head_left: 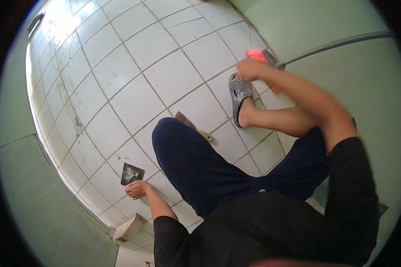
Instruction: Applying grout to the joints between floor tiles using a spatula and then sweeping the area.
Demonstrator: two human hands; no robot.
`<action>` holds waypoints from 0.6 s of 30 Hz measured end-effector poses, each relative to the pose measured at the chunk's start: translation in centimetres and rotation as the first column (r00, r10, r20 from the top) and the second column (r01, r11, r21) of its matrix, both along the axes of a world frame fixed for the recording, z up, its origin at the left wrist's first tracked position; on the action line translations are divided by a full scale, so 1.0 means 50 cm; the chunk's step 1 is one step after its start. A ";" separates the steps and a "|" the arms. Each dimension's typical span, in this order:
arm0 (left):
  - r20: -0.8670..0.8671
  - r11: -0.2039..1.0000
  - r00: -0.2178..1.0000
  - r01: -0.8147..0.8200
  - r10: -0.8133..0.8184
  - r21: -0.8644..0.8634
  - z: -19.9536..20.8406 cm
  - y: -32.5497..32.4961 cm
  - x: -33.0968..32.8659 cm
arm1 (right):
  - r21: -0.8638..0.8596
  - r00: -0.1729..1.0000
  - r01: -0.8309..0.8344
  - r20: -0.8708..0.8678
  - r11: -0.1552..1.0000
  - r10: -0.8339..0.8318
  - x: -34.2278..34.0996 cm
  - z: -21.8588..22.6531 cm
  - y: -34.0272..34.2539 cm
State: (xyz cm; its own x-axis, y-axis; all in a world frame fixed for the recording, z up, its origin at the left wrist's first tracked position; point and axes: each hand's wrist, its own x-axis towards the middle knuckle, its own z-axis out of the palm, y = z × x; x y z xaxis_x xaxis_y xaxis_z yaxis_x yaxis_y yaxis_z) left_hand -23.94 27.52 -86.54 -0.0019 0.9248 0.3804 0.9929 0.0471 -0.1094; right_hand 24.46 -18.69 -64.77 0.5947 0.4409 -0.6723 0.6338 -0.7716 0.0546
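My left hand (137, 189) is closed on a putty knife at the lower left. Its wide dark blade (131, 174) carries pale, lumpy paste and lies just over the tiled floor (153, 92). Slightly blurred, my right hand (250, 70) is curled over the toe of my grey clog (241, 89). Whatever its fingers hold is too hidden to name. Right beside it is a brush head with bright red bristles (256, 55). A second scraper (184, 119) rests on the tiles by my left knee, its light handle (206, 135) pointing toward me.
A long grey pole (334, 45) slants from the brush head toward the right, in front of a pale green wall (365, 84). At the lower left, near the other green wall, stands a whitish trough-like container (128, 227). Dirt smears (78, 124) mark the tiles on the left.
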 end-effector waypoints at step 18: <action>0.872 0.003 -0.257 0.959 -0.417 0.284 0.406 -0.343 0.903 | 0.503 0.286 0.859 -0.620 -0.090 -0.731 0.070 0.238 -0.514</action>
